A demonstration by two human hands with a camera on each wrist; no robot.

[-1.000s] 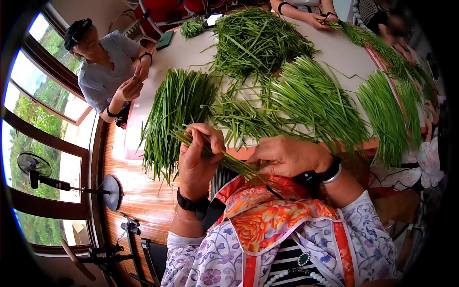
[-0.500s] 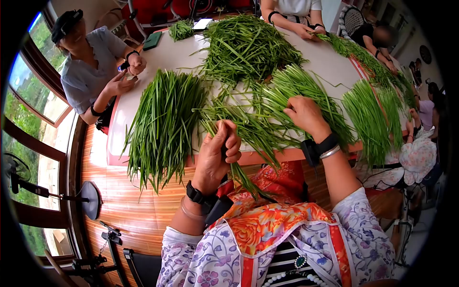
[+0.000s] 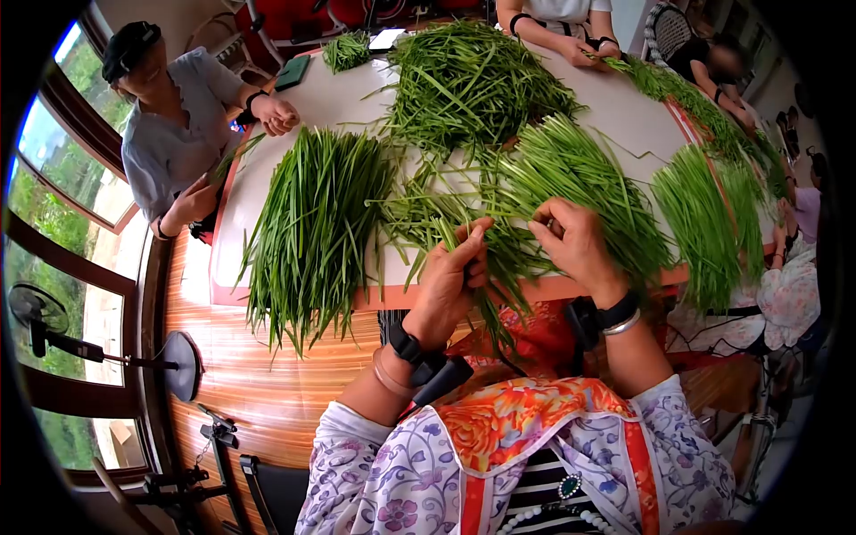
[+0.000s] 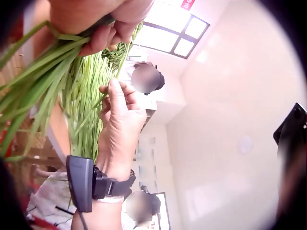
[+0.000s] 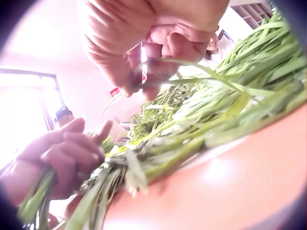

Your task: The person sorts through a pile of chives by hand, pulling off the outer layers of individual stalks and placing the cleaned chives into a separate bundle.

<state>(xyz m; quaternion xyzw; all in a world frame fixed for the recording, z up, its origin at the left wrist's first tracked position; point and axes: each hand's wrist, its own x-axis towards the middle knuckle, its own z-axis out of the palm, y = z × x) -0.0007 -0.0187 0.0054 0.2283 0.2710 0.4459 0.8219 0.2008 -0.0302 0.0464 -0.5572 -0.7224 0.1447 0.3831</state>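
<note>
My left hand [image 3: 446,283] grips a small bundle of long green leaves [image 3: 492,323] by its upper part, the leaves hanging below the fist; the left wrist view shows the same bundle [image 4: 43,91] under the curled fingers. To its right, my right hand [image 3: 578,245] pinches a thin leaf between thumb and fingertips, seen in the right wrist view at the hand [image 5: 153,48] with the leaf [image 5: 206,72]. Loose leaves [image 3: 419,201] lie just beyond both hands. A neat pile [image 3: 312,214] is at the left and a paler one [image 3: 580,169] at the right.
A large heap of leaves [image 3: 473,80] lies at the table's far side, with another pile [image 3: 695,214] at the right. A person [image 3: 183,125] sits at the left; others are at the far and right sides. The table's near edge [image 3: 392,295] runs before me.
My left hand has moved right with its bundle, closer to my right hand. My right hand, earlier at the bundle's lower end, is now above the table edge. The person at left has parted their hands.
</note>
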